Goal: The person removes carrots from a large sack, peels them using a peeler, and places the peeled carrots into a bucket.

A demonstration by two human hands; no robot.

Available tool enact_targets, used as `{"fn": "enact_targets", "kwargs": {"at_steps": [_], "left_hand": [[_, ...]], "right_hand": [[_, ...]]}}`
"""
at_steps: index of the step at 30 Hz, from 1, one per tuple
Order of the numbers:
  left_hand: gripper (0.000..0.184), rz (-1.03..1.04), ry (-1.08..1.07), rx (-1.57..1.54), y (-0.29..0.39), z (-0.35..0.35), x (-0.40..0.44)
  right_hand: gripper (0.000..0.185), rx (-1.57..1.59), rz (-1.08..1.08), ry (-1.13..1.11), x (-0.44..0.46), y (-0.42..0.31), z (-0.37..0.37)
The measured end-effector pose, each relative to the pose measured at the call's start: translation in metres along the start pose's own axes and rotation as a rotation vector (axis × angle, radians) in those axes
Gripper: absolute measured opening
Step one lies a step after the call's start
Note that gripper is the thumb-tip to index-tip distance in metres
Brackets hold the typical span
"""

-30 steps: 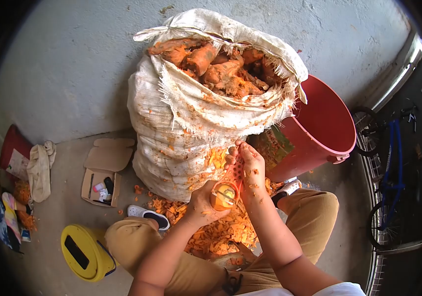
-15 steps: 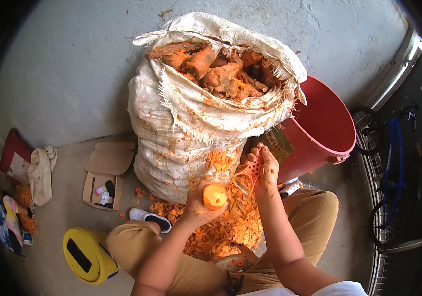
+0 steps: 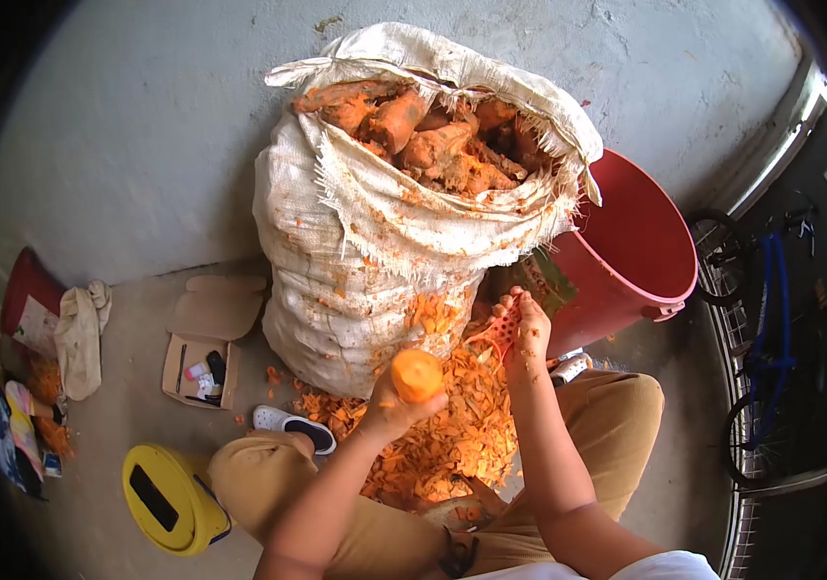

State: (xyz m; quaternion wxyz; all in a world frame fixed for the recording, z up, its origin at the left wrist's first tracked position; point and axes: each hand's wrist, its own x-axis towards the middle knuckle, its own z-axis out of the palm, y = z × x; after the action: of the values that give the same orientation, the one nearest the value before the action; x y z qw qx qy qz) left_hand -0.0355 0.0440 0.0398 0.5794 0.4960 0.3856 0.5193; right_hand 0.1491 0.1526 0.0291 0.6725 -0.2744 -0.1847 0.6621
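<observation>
My left hand (image 3: 392, 404) is wrapped round a peeled orange root vegetable (image 3: 416, 376), its rounded end facing up. To its right, my right hand (image 3: 528, 327) grips a red peeler (image 3: 502, 332) with a perforated handle. The peeler is apart from the vegetable. Below and between my hands lies a heap of orange peelings (image 3: 462, 425). Just beyond them stands a large white woven sack (image 3: 365, 280), its mouth open and filled with rough orange roots (image 3: 438, 145). Bits of peel cling to the sack and to my right wrist.
A red tub (image 3: 617, 261) stands right of the sack. A yellow lidded bucket (image 3: 177, 498), an open cardboard box (image 3: 206, 319) and a cloth (image 3: 82, 338) are on the left. A blue bicycle (image 3: 771, 338) is at the far right.
The peeler has left the vegetable and moved right with my right hand. My left hand has raised the vegetable slightly and shifted it left.
</observation>
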Motion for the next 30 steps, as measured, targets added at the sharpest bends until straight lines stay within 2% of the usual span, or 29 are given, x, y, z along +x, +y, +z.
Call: {"fn": "enact_targets", "kwargs": {"at_steps": [3,4,7,8,11,14,17,18,24,27,30], "left_hand": [[0.043,-0.196,0.007,-0.507,-0.003,-0.001,0.004],[0.052,-0.233,-0.007,-0.532,-0.006,-0.004,0.005],[0.054,-0.373,0.015,-0.65,-0.008,-0.008,0.007],[0.053,-0.375,-0.01,-0.604,-0.009,-0.01,0.01],[0.055,-0.406,0.106,-0.416,-0.001,-0.005,0.012],[0.055,-0.454,0.18,-0.46,-0.006,-0.007,0.015],[0.056,-0.64,0.205,-0.784,-0.005,-0.009,0.021],[0.055,-0.64,0.206,-0.784,0.001,-0.008,0.021],[0.062,-0.597,0.104,-0.607,-0.002,-0.006,0.014],[0.065,-0.644,-0.122,-0.786,0.003,-0.01,0.012],[0.066,-0.663,-0.137,-0.799,0.014,-0.003,0.007]], "right_hand": [[0.018,0.0,0.074,0.052,-0.012,0.001,0.002],[0.018,0.046,0.076,0.023,-0.014,0.003,-0.003],[0.018,0.048,0.103,-0.003,-0.022,0.003,-0.011],[0.017,-0.027,0.123,-0.007,-0.024,0.001,-0.014],[0.017,-0.12,0.114,0.096,-0.03,-0.006,-0.011],[0.018,-0.122,0.106,0.121,-0.036,-0.01,-0.007],[0.018,-0.136,0.119,0.097,-0.038,-0.01,-0.004],[0.017,-0.128,0.125,0.076,-0.038,-0.009,-0.003],[0.018,-0.093,0.037,-0.038,-0.042,-0.011,0.023],[0.019,-0.095,-0.009,-0.082,-0.034,-0.011,0.035],[0.019,-0.054,-0.011,-0.124,-0.028,-0.012,0.05]]}}
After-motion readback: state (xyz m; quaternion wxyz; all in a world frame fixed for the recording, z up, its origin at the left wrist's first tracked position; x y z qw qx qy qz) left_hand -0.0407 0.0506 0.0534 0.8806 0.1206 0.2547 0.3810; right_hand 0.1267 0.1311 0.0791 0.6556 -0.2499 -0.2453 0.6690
